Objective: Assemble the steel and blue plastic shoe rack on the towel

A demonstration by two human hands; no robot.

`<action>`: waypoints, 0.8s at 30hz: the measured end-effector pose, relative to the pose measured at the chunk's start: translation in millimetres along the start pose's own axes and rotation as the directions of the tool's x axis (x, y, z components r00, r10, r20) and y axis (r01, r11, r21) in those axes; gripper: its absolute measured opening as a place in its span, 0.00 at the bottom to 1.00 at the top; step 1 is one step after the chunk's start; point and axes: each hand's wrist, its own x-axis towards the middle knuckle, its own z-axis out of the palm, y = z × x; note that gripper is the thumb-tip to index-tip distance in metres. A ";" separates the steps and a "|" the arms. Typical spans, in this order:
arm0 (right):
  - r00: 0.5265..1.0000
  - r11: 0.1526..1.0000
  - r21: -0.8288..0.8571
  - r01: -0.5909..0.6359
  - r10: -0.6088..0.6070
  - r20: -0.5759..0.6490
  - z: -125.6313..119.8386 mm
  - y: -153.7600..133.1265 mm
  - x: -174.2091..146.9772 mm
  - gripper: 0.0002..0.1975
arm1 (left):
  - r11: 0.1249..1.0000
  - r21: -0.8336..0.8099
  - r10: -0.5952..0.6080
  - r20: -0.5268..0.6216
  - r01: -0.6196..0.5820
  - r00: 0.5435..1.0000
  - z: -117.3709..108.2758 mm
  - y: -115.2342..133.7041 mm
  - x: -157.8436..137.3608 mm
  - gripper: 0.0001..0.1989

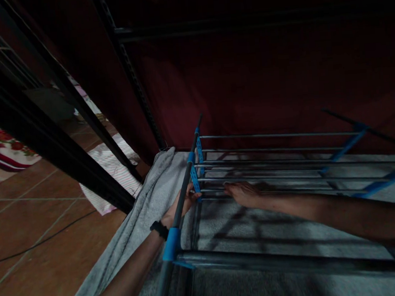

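A rack point(186, 181) of grey metal tubes joined by blue plastic parts lies on a grey blanket. My left hand point(188, 200), with a dark band at its wrist, reaches past the side tube. Its fingers are closed around the lower end of a blue slotted connector point(195, 181). To the right, my right hand point(241, 194) has its fingers closed on one of the thin metal tubes point(212, 190), a short way from that connector. Part of its grip is hidden behind the knuckles. Nearest to me runs a thicker tube point(260, 256) out of a blue corner joint point(172, 244).
The grey blanket point(156, 187) spreads under the rack. Dark metal posts point(82, 166) slant along the left, and a dark red cloth point(247, 80) hangs behind. A striped cloth point(113, 173) and a thin cable point(54, 236) lie on the tiled floor point(26, 225).
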 end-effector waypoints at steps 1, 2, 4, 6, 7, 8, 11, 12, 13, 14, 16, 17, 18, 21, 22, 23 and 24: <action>1.000 1.000 -0.001 -0.002 0.002 0.000 -0.6 0.4 0.1 0.19 | 1.000 -0.003 -0.003 0.013 0.003 1.000 -0.1 1.7 0.3 0.12; 1.000 1.000 -0.001 -0.005 0.005 0.001 -1.1 0.5 0.1 0.20 | 1.000 -0.010 -0.008 0.035 0.009 0.999 -0.3 3.5 0.3 0.12; 1.000 1.000 0.000 -0.011 0.011 0.010 -2.2 0.5 0.0 0.20 | 0.998 -0.045 -0.035 0.069 0.038 0.997 -0.5 7.4 -0.3 0.12; 1.000 1.000 0.011 -0.010 0.010 0.016 -2.9 0.5 0.1 0.20 | 0.993 -0.094 -0.058 0.089 0.066 0.994 -0.4 10.3 -1.1 0.12; 1.000 1.000 0.020 -0.009 0.008 0.019 -3.3 0.5 0.2 0.20 | 0.991 -0.115 -0.060 0.093 0.071 0.994 -0.3 11.1 -1.3 0.12; 1.000 1.000 0.028 -0.008 0.008 0.022 -3.7 0.5 0.5 0.20 | 0.989 -0.128 -0.061 0.098 0.073 0.993 0.0 11.4 -1.3 0.12; 0.999 0.999 0.043 -0.022 0.021 0.036 -5.2 0.5 1.5 0.19 | 0.987 -0.146 -0.055 0.114 0.071 0.992 0.6 9.5 -0.5 0.12; 0.999 0.999 0.047 -0.028 0.026 0.043 -5.6 0.6 1.8 0.19 | 0.986 -0.149 -0.052 0.120 0.069 0.991 0.7 8.2 0.0 0.11; 0.998 0.998 0.052 -0.032 0.029 0.049 -6.0 0.7 2.2 0.19 | 0.986 -0.151 -0.047 0.125 0.066 0.991 0.6 6.5 0.4 0.11; 0.998 0.998 0.060 -0.034 0.030 0.054 -6.2 0.9 2.5 0.19 | 0.986 -0.152 -0.043 0.128 0.063 0.991 0.4 4.5 0.8 0.10; 0.997 0.997 0.076 -0.029 0.024 0.066 -6.0 1.9 3.0 0.19 | 0.988 -0.146 -0.039 0.128 0.057 0.991 -0.3 0.2 1.3 0.10; 0.997 0.997 0.078 -0.026 0.021 0.069 -5.7 2.6 3.1 0.19 | 0.989 -0.138 -0.034 0.124 0.051 0.992 -0.9 -1.8 1.4 0.10; 0.998 0.997 0.074 -0.021 0.016 0.067 -5.4 3.3 3.2 0.19 | 0.991 -0.127 -0.026 0.119 0.041 0.993 -1.4 -3.4 1.5 0.10; 0.998 0.999 0.040 0.014 -0.016 0.058 -5.7 4.8 3.7 0.18 | 0.996 -0.092 0.002 0.107 0.008 0.994 -2.6 -4.0 1.6 0.11; 0.998 0.999 0.030 0.028 -0.030 0.057 -6.6 4.8 4.1 0.18 | 0.996 -0.086 0.011 0.104 -0.002 0.995 -2.9 -2.8 1.8 0.12; 0.997 0.999 0.025 0.043 -0.044 0.059 -8.0 4.5 4.7 0.19 | 0.997 -0.082 0.016 0.099 -0.008 0.995 -3.1 -1.2 2.1 0.12; 0.996 0.998 0.026 0.055 -0.057 0.068 -9.8 4.0 5.2 0.19 | 0.997 -0.075 0.019 0.093 -0.012 0.996 -3.2 0.4 2.6 0.12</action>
